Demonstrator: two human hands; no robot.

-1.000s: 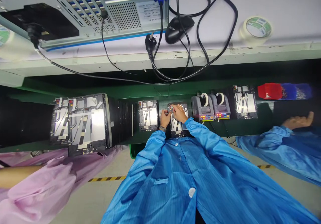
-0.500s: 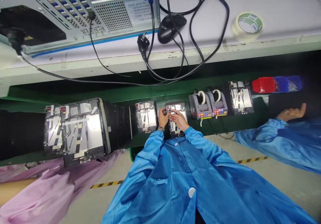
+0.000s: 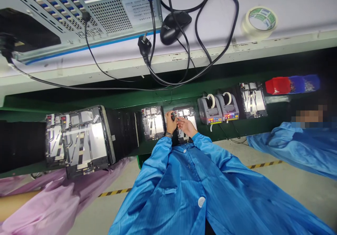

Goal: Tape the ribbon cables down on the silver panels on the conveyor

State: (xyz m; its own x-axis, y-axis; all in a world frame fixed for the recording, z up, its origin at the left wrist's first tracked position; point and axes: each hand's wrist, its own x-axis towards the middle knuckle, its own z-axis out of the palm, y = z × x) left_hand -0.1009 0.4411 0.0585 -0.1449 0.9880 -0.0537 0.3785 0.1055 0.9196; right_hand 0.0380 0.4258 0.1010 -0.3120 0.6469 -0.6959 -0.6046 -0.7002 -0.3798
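Taking the opened device (image 3: 191,113) under our hands as the clock's centre, we see it lying on the green desk (image 3: 146,146) directly before us, its silvery inside facing up. Our left hand (image 3: 171,123) is at its 9 o'clock edge, fingers bent around a small dark part (image 3: 173,115). Our right hand (image 3: 186,127) lies over the device, its fingers extended toward 10 o'clock and meeting that part; we cannot tell whether they grip it. At 9 o'clock, just beside our left hand, sits a second opened device (image 3: 153,123), and farther out the same way we see stacked devices (image 3: 88,142). Between 2 and 3 o'clock stand two grey tape dispensers (image 3: 210,113) with lit displays, then another opened device (image 3: 253,101), then a red bin (image 3: 277,86) touching a blue bin (image 3: 302,84). On the white shelf (image 3: 305,10) above, a computer case (image 3: 110,19) stands at 11 o'clock, a black mouse (image 3: 171,29) at 12 and a tape roll (image 3: 249,26) at 1. A co-worker's pink sleeve (image 3: 44,207) shows at 8 o'clock, another's blue sleeve (image 3: 281,142) at 3, the hand beyond it obscured.
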